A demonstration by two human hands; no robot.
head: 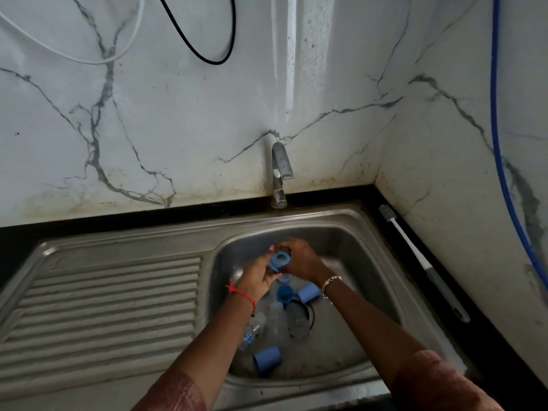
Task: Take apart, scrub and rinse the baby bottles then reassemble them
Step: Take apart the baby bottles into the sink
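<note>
1. Leftmost, the ribbed stainless-steel draining board (100, 304) adjoins the steel sink basin (350, 336); nothing sits on it.
2. Left hand (256, 280), red thread at the wrist, is raised over the basin's far half, fingers curled round the lower side of a blue plastic screw collar ring (278, 260).
3. Right hand (302, 262), silver chain bracelet at the wrist, closes on the same ring from the other side, fingertips at its top edge. Both hands grip it; whether a teat is still seated in it I cannot tell.
4. Handling judgement: the ring looks stiff, light and hollow, likely slick when wet. Best held by the outer rim, thumb opposite fingers, rather than pinching through the opening.
5. Below the hands, on the basin floor: clear plastic bottle bodies (268, 326) lying on their sides near the drain (299, 317); blue cup-shaped plastic caps, one at the basin's near edge (266, 359), one just right of the drain's far side (308, 292), and another blue piece (284, 294) between them. Clear bodies probably light and rigid; grip round the barrel.
6. Behind the basin, the chrome tap (280, 173); no water visibly running.
7. Right of the basin, a long white-and-grey bottle brush (424, 262) lies on the black counter, untouched.
8. Judged stage: taking apart.
</note>
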